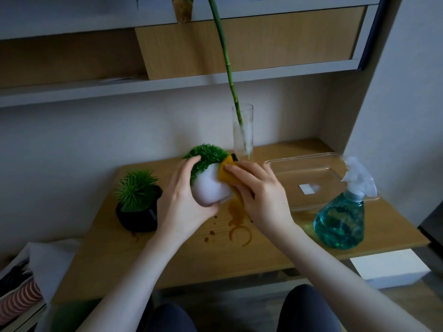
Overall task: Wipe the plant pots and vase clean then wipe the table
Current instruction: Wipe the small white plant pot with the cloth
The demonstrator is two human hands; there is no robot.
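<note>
Wooden table [275, 255] not wiped yet: brown ring stain [240, 233] and a run of drips sat on it just below the hands, one more smear by the base of the black pot. Judging from that, table step was all still to do. Glass vase [242, 133] stood upright at the back with a bamboo stalk [227, 68] in it; it looked cloudy, couldn't tell if that was dirt or glare, so I'd count it as pending. Black pot [137, 215] with the spiky plant sat on the table to the left, untouched by either hand; clean or not, couldn't say. White pot [211, 188] with the bushy green plant was the one in work: lifted off the table, tilted away to the left. Left hand [184, 200] curled round its underside and near wall, thumb up at the foliage. Right hand [261, 195] pressed a yellow sponge-cloth [226, 174] against the pot's right side, fingers fairly straight over it. So roughly one of three vessels underway. Blue spray bottle [340, 221] and clear tray [309, 178] parked on the right. Hidden: pot's far side, most of the cloth under the right hand, stalk top cut off by the frame.
</note>
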